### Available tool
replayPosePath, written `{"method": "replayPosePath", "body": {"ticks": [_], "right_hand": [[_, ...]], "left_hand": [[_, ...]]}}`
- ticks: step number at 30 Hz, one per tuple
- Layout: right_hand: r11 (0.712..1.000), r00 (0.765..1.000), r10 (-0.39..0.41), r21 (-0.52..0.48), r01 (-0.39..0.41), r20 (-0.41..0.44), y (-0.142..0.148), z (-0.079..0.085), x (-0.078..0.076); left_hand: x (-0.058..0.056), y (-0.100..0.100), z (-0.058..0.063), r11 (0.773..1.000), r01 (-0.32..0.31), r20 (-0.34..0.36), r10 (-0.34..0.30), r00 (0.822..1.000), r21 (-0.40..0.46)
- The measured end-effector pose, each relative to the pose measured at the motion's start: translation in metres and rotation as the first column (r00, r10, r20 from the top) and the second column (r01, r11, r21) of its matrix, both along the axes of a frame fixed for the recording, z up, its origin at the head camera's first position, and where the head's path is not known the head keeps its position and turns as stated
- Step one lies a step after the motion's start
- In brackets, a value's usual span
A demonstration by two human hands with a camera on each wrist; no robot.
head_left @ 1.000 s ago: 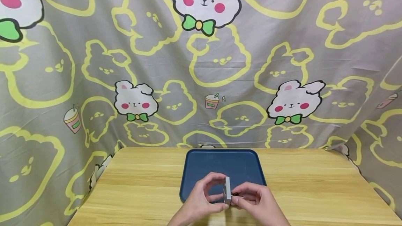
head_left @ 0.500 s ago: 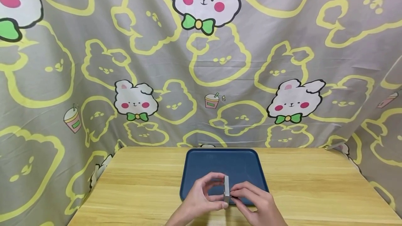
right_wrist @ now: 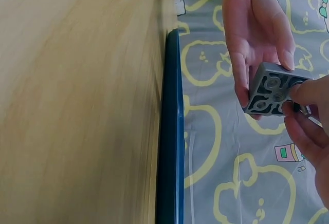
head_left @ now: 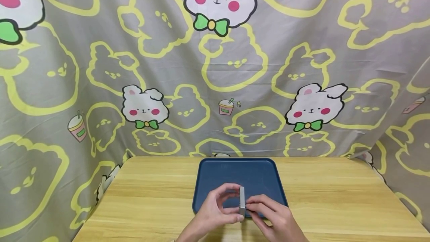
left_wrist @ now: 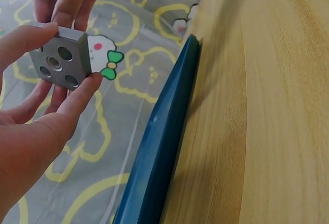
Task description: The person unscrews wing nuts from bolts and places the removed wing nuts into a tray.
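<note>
Your right hand (head_left: 273,214) has straightened its fingers toward the grey block (head_left: 242,201), held above the desk (head_left: 154,197). Your left hand (head_left: 213,208) pinches its edges; your right seems to pinch a small metal piece (right_wrist: 306,111), probably being fitted. Next, steady the block and align it.

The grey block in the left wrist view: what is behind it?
Behind the grey block show the right hand and patterned curtain; the block's far face is hidden in that view.

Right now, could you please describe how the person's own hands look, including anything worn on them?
The ungloved left hand and the ungloved right hand are both slender, with no rings or markings visible; whether sleeves are worn, I cannot tell.
</note>
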State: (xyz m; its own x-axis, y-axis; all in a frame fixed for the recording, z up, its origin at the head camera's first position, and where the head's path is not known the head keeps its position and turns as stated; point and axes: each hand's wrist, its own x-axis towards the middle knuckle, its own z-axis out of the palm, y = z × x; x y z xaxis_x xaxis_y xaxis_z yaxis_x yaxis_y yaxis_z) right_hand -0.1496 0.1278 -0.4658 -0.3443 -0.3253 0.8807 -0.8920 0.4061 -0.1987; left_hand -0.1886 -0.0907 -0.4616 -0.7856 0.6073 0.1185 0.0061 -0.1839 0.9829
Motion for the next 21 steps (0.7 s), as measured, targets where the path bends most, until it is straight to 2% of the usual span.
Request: {"method": "replayPosePath", "body": {"ticks": [3,5,7,8,9,10,12,14,15,17,21], "right_hand": [[1.0,0.999,0.014,-0.009,-0.014,0.028,0.0,0.001,0.001],[0.999,0.994,0.022,-0.029,-0.019,0.103,0.001,0.003,0.003],[0.997,0.969,0.034,-0.075,-0.016,0.246,0.002,0.007,0.007],[0.994,0.938,0.037,-0.106,0.0,0.345,0.003,0.009,0.009],[0.99,0.889,0.041,-0.141,0.027,0.456,0.003,0.012,0.011],[0.982,0.822,0.055,-0.179,0.058,0.566,0.004,0.015,0.013],[0.959,0.652,0.105,-0.249,0.132,0.751,0.006,0.019,0.014],[0.936,0.494,0.177,-0.301,0.184,0.851,0.008,0.022,0.012],[0.927,0.428,0.215,-0.322,0.194,0.878,0.009,0.022,0.01],[0.913,0.324,0.295,-0.365,0.181,0.899,0.012,0.022,0.007],[0.884,0.161,0.434,-0.454,0.113,0.886,0.018,0.017,0.002]], "left_hand": [[-0.001,0.0,-0.002,1.0,-0.003,-0.008,0.003,1.0,0.007],[-0.001,-0.001,-0.002,1.0,-0.011,-0.022,0.011,1.0,0.01],[-0.002,0.0,-0.003,1.0,-0.019,-0.037,0.02,0.999,0.016],[-0.003,0.0,-0.003,1.0,-0.025,-0.048,0.026,0.999,0.018],[-0.003,0.0,-0.003,0.999,-0.032,-0.057,0.033,0.998,0.019],[-0.003,0.0,-0.003,0.999,-0.038,-0.068,0.04,0.997,0.019],[-0.003,0.0,-0.002,0.999,-0.045,-0.09,0.047,0.995,0.018],[-0.003,0.0,-0.002,0.999,-0.052,-0.114,0.053,0.992,0.01],[-0.003,0.0,-0.001,0.999,-0.052,-0.126,0.053,0.991,0.008],[-0.002,0.0,-0.001,0.999,-0.047,-0.148,0.047,0.988,0.004],[0.0,0.001,0.001,1.0,-0.03,-0.184,0.03,0.982,0.002]]}}
